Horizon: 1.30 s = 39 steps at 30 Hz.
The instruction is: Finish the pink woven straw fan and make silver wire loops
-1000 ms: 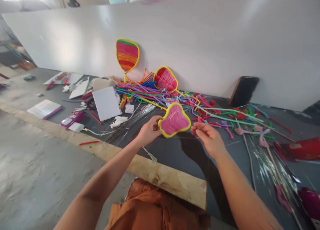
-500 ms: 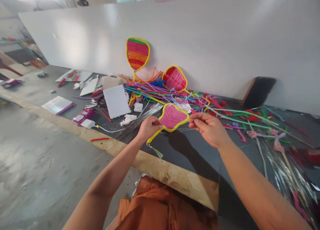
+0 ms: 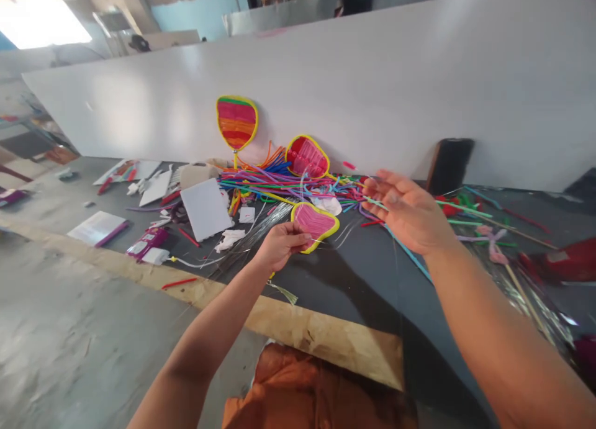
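Observation:
My left hand (image 3: 287,244) pinches a small fan (image 3: 313,221) with a pink face and a yellow fuzzy border, at the near side of its face. Thin clear strands curve about the fan and cross near my left fingertips. A pale tassel (image 3: 285,293) hangs at its handle end, the handle being mostly behind my hand. To the right, my right hand (image 3: 403,208) is raised with its fingers apart, slightly blurred, and I see nothing held in it. A small pink piece (image 3: 349,165) shows just left of those fingers; whether it hangs from a strand I cannot tell.
A striped fan (image 3: 237,123) and a red-pink fan (image 3: 307,157) lean near the white board (image 3: 372,87). Pipe cleaners (image 3: 279,179) lie heaped behind my hands. A phone (image 3: 449,166) stands at right. White card (image 3: 206,209) and a purple box (image 3: 148,241) are left.
My right hand has moved up and right, away from the fan, and its fingers have spread. The small pink piece is now apart from them. My left hand still grips the fan.

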Motion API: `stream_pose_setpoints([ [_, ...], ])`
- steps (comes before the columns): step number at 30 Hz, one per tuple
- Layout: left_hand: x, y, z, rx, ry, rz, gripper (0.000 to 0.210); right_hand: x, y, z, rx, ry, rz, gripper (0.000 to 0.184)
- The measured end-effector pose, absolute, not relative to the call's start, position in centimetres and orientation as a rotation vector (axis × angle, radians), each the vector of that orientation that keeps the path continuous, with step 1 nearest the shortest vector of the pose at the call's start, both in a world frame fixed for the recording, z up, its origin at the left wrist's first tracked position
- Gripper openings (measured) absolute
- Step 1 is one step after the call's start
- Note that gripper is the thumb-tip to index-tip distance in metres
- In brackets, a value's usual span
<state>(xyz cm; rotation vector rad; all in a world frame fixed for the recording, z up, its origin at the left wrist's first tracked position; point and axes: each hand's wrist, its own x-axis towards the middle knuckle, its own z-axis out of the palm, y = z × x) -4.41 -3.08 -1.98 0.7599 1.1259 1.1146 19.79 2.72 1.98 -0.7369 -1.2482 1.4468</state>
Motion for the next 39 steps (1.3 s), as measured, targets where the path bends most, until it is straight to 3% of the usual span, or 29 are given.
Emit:
stream_pose_setpoints([
  [4,-1.1,-2.1,-1.7,0.600,1.023,1.204,0.034,21.5,1.1,-0.9,-0.798,-1.153,1.554,0.053],
  [10,3.7,-1.4,-2.9,0.607,0.883,1.221,0.029,19.1,-2.1,-5.4,-0.813,-0.917,1.734,0.039],
  [14,5.2,-1.5,-3.8,0.597,0.879,1.193,0.028,17.9,-1.9,-6.0,-0.808,-0.721,1.614,0.022],
  [28,4.9,-1.8,-5.0,0.536,0.893,1.045,0.027,17.7,-2.6,-8.4,-0.991,-0.771,1.392,0.017],
  [39,4.7,-2.0,-5.2,0.666,0.957,1.164,0.025,17.9,-2.3,-8.9,-0.950,-0.728,1.508,0.018],
])
